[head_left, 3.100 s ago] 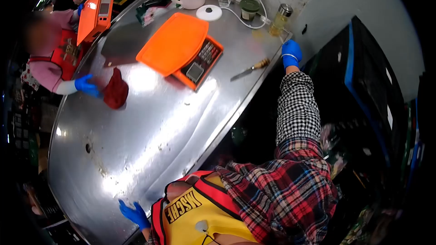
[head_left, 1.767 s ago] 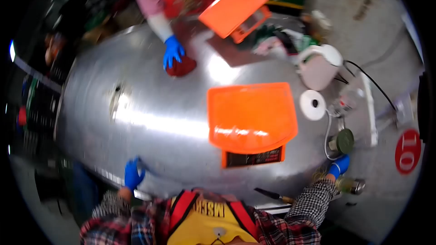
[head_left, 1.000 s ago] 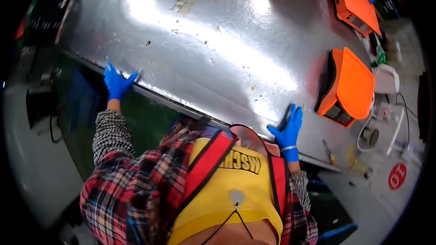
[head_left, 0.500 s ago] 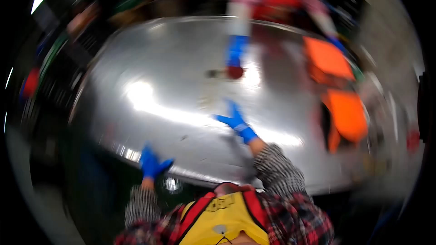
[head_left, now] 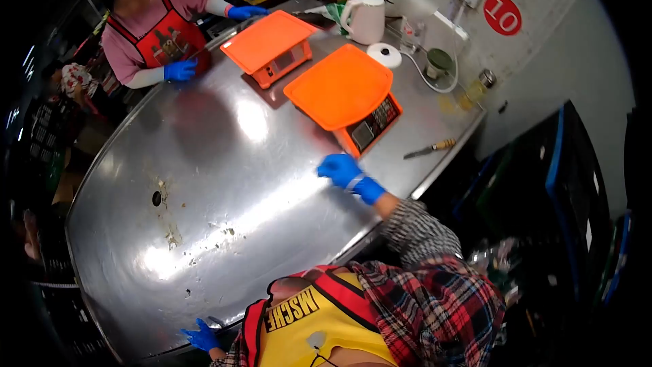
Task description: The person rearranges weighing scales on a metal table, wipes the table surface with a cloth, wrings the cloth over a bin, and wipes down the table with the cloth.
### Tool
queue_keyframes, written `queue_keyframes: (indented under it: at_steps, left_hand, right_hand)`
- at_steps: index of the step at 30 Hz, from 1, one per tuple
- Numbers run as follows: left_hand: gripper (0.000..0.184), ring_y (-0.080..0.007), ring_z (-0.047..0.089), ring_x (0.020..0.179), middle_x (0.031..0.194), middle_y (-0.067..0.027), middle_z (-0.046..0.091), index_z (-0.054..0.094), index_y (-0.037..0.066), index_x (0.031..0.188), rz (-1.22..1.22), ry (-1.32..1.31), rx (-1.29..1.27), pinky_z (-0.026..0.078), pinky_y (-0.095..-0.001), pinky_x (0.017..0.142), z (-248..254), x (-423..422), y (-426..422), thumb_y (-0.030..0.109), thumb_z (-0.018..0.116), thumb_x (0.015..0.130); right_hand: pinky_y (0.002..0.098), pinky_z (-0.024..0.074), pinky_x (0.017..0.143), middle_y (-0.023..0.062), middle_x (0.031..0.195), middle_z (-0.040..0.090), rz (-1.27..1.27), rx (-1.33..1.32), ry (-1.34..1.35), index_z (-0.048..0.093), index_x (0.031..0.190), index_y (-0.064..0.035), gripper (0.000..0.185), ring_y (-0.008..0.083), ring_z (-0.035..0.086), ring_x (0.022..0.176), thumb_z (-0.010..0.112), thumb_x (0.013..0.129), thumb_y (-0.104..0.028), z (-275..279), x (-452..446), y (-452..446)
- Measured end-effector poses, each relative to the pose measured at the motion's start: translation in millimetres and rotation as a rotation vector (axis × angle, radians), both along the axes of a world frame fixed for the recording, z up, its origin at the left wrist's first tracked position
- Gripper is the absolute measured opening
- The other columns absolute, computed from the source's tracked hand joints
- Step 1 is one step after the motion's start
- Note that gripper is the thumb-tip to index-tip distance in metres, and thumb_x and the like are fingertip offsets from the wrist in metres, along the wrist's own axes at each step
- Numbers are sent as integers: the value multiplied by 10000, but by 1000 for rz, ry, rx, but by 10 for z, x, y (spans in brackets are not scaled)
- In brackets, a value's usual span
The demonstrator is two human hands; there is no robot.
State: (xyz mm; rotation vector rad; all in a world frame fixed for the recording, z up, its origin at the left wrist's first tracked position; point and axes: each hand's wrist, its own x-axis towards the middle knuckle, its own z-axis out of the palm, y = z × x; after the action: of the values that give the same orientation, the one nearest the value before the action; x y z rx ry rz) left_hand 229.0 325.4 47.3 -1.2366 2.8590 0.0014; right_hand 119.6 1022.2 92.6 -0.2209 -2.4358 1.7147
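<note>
My left hand (head_left: 202,336), in a blue glove, is at the near left edge of the metal table (head_left: 224,163), its fingers spread and holding nothing. Over the table's middle, just below the nearer orange scale (head_left: 343,88), is my right hand (head_left: 341,171), also gloved in blue. Its fingers are curled together, and whatever they may hold is hidden. A knife with a wooden handle (head_left: 445,144) lies to the right of this hand. Small bits of debris (head_left: 227,231) dot the metal between my two hands.
Across the table stands a co-worker (head_left: 173,34) in a red apron, one gloved hand beside a second orange scale (head_left: 268,41). Toward the wall are a kettle (head_left: 367,19), a white lid (head_left: 384,55), a dark-lidded jar (head_left: 438,62) and a glass bottle (head_left: 477,88). Black crates (head_left: 543,190) stand right.
The view has swung back toward the scales and the wall. My right hand's spread fingers have curled together, and it is now nearer the scale. The co-worker's reaching hand has drawn back to the far edge.
</note>
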Motion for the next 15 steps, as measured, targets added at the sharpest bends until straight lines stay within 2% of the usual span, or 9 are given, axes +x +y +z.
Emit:
queue_keyframes:
  at_steps: [1, 2, 4, 5, 7, 8, 10, 13, 15]
  left_hand:
    - [895, -453, 449, 1274, 1399, -325, 440, 254, 10, 1508, -5, 15, -55, 373, -505, 1062, 55, -104, 255, 550, 602, 886]
    - [885, -451, 446, 1278, 1406, -322, 435, 263, 0, 1502, -81, 66, -32, 368, -503, 1066, 103, -189, 404, 535, 608, 887]
    - [866, -446, 439, 1285, 1418, -315, 426, 282, -19, 1491, -217, 166, 32, 357, -498, 1075, 79, -353, 692, 504, 618, 889]
    - [835, -447, 430, 1289, 1436, -298, 416, 292, -19, 1488, -399, 280, -83, 340, -490, 1086, -114, -357, 596, 438, 643, 884]
    - [815, -448, 406, 1307, 1449, -279, 406, 309, -20, 1481, -400, 249, -67, 326, -494, 1092, 442, -424, 1107, 379, 664, 866]
    - [840, -447, 387, 1323, 1446, -279, 404, 292, -3, 1493, -444, 308, -15, 323, -500, 1092, 610, -443, 1214, 394, 666, 855]
    - [908, -450, 365, 1337, 1430, -303, 402, 229, 49, 1528, -350, 272, 9, 301, -509, 1103, 798, -452, 1262, 444, 667, 837]
    - [962, -452, 351, 1345, 1434, -316, 381, 172, 87, 1547, -271, 292, -40, 273, -521, 1114, 839, -331, 1126, 480, 673, 826]
    - [987, -455, 341, 1350, 1442, -315, 367, 145, 103, 1554, -175, 258, -73, 264, -526, 1115, 877, -228, 1033, 498, 675, 821]
  right_hand:
    - [321, 510, 655, 83, 740, 670, -106, -140, -13, 726, 861, -26, 145, 154, 636, 700, 727, 826, -167, 186, 29, 368]
    - [309, 517, 639, 57, 765, 686, -239, -34, -71, 733, 865, -25, 112, 138, 634, 697, 714, 842, -134, 294, 37, 736]
    - [276, 503, 619, 44, 751, 674, -329, -97, 53, 728, 867, -11, 113, 123, 610, 652, 712, 854, -122, 598, 33, 1534]
    - [270, 490, 591, 17, 771, 665, -387, -58, 13, 733, 914, -25, 107, 103, 578, 635, 717, 851, -110, 753, -32, 1725]
    - [253, 435, 485, 20, 771, 635, -465, -223, -11, 653, 1195, -52, 339, 91, 522, 566, 695, 861, -99, 982, -361, 2030]
    - [249, 394, 437, 24, 738, 607, -449, 16, 142, 602, 1277, -61, 408, 78, 471, 505, 671, 876, -101, 863, -652, 2367]
    - [254, 335, 373, -1, 613, 509, -436, -324, 9, 518, 1379, -87, 506, 81, 375, 403, 649, 892, -124, 677, -1393, 3083]
    - [243, 338, 363, -16, 561, 473, -340, -416, 52, 491, 1410, -113, 496, 81, 396, 390, 597, 925, -117, 958, -1855, 2445]
    - [230, 339, 367, -29, 554, 474, -245, -352, 35, 488, 1417, -127, 453, 69, 407, 401, 537, 966, -133, 1320, -1674, 1351]
